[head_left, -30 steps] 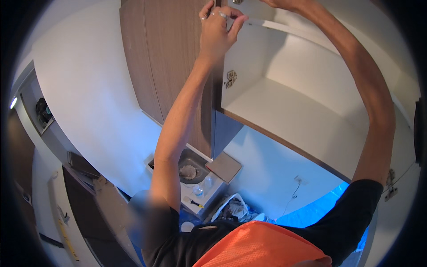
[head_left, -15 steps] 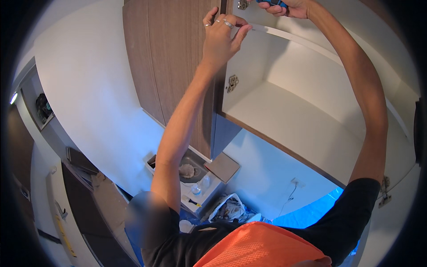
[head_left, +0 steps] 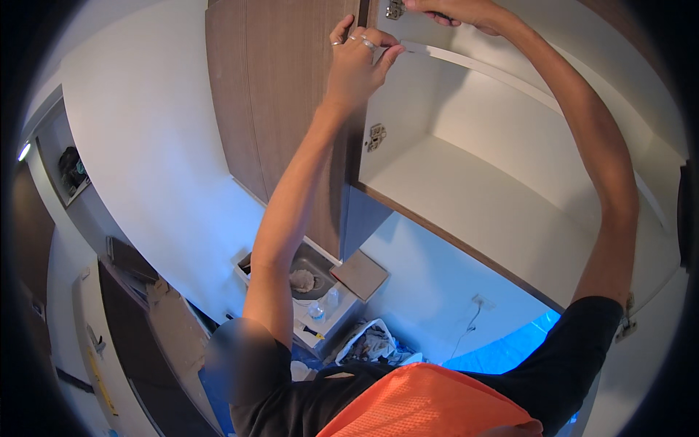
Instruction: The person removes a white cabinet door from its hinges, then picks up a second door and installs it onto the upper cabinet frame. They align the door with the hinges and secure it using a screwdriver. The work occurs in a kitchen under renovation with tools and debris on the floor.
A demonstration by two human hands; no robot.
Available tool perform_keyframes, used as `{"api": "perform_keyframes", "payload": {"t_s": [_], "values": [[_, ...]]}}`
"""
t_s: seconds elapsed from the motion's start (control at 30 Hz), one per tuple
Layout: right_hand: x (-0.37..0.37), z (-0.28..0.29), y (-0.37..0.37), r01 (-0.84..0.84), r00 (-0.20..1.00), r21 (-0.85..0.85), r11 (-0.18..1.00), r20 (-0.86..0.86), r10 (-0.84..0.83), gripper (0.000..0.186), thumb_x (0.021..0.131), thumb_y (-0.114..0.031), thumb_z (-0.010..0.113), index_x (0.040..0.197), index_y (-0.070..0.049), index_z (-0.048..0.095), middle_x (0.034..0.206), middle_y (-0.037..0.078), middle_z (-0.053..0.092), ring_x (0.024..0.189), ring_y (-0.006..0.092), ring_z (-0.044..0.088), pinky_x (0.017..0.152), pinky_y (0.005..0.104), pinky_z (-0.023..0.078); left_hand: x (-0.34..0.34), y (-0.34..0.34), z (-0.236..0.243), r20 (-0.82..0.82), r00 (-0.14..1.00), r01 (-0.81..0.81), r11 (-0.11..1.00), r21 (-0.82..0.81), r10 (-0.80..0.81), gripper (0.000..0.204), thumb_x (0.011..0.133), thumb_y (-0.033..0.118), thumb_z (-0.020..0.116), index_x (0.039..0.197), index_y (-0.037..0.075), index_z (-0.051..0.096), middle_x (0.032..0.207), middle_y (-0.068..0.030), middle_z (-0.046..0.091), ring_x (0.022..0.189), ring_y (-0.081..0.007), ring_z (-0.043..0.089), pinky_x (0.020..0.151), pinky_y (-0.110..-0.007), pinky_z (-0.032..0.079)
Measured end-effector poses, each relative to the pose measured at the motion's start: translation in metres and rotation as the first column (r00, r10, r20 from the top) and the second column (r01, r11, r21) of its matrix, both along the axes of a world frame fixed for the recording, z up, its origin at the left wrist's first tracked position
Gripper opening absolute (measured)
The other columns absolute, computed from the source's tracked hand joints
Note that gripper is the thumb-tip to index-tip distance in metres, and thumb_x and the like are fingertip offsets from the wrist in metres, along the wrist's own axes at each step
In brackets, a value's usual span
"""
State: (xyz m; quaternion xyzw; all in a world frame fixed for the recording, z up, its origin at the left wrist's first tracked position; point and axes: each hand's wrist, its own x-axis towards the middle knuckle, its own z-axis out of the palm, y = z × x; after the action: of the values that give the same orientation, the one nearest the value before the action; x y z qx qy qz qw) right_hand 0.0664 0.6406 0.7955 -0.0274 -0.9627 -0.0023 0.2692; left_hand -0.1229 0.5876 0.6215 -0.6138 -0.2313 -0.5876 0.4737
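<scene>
My left hand (head_left: 360, 64), with rings on its fingers, is raised at the open wall cabinet (head_left: 466, 186). Its thumb and forefinger are pinched together by the left end of a white shelf (head_left: 473, 64); anything between them is too small to make out. Higher up, at the top edge of the view, my right hand (head_left: 466, 11) is closed around a tool, of which only a dark bit shows now; the earlier frame shows it blue and black. Its fingertips are beside the upper metal hinge (head_left: 395, 9). A lower hinge (head_left: 376, 137) is fixed to the cabinet's left side wall.
Brown wooden doors (head_left: 291, 95) adjoin the cabinet's left side. Below are a sink (head_left: 309, 273), a square board (head_left: 360, 275) and a bag of rubbish (head_left: 371, 341). A wall outlet with a cord (head_left: 480, 300) lies under the cabinet. Another hinge (head_left: 626, 326) is at right.
My right hand has moved slightly left and up toward the upper hinge, and its tool is now mostly hidden. My left hand keeps its pinch; the view has shifted a little.
</scene>
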Motion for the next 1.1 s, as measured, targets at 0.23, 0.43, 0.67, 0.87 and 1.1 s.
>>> {"api": "perform_keyframes", "payload": {"t_s": [0.23, 0.43, 0.67, 0.87, 1.1], "values": [[0.006, 0.013, 0.002, 0.17, 0.98, -0.713, 0.68, 0.197, -0.039, 0.029, 0.107, -0.032, 0.054, 0.11, -0.005, 0.064, 0.073, -0.002, 0.056, 0.056, 0.0052, 0.048, 0.046, 0.0205, 0.035, 0.005, 0.0, -0.002, 0.027, 1.0, 0.002, 1.0, -0.012, -0.002, 0.012, 0.09, 0.018, 0.078, 0.093, 0.014, 0.067, 0.086, 0.0056, 0.071, 0.085, -0.0148, 0.064, 0.117, -0.047, 0.028], [-0.002, -0.017, 0.001, 0.138, 0.977, 0.774, 0.618, -0.209, 0.043, 0.031, 0.096, -0.029, 0.067, 0.116, -0.005, 0.063, 0.089, 0.014, 0.072, 0.073, 0.0295, 0.07, 0.06, 0.041, 0.053, 0.002, 0.006, 0.0, 0.043, 0.999, 0.012, 1.0, -0.008, -0.012, 0.011, 0.091, 0.019, 0.078, 0.09, 0.013, 0.068, 0.082, 0.0041, 0.071, 0.082, -0.0152, 0.066, 0.116, -0.045, 0.03], [0.005, -0.004, -0.008, 0.175, 0.984, 0.552, 0.815, -0.104, -0.141, 0.029, 0.094, -0.028, 0.071, 0.114, -0.007, 0.066, 0.096, 0.012, 0.074, 0.085, 0.0318, 0.07, 0.073, 0.0453, 0.054, 0.002, -0.005, 0.0, -0.016, 0.998, -0.053, 0.998, -0.033, 0.053, 0.012, 0.091, 0.018, 0.077, 0.092, 0.013, 0.067, 0.085, 0.0051, 0.071, 0.085, -0.0151, 0.066, 0.118, -0.048, 0.029], [0.003, 0.003, 0.007, 0.136, 0.988, -0.419, 0.898, 0.126, -0.091, 0.027, 0.104, -0.033, 0.06, 0.108, -0.007, 0.066, 0.074, -0.001, 0.06, 0.06, 0.0082, 0.053, 0.05, 0.0258, 0.041, 0.006, -0.006, 0.001, 0.0, 0.999, -0.048, 0.999, -0.015, 0.048, 0.014, 0.089, 0.016, 0.079, 0.091, 0.013, 0.066, 0.085, 0.0052, 0.071, 0.083, -0.0158, 0.065, 0.118, -0.048, 0.028], [-0.002, 0.006, 0.013, 0.12, 0.982, -0.626, 0.77, 0.189, 0.0, 0.029, 0.104, -0.034, 0.058, 0.112, -0.007, 0.065, 0.075, 0.003, 0.062, 0.058, 0.0125, 0.055, 0.048, 0.0282, 0.042, 0.005, 0.003, -0.003, 0.031, 1.0, 0.001, 1.0, -0.021, 0.0, 0.014, 0.089, 0.019, 0.079, 0.091, 0.013, 0.067, 0.084, 0.0052, 0.07, 0.083, -0.0156, 0.065, 0.117, -0.047, 0.029]]}}
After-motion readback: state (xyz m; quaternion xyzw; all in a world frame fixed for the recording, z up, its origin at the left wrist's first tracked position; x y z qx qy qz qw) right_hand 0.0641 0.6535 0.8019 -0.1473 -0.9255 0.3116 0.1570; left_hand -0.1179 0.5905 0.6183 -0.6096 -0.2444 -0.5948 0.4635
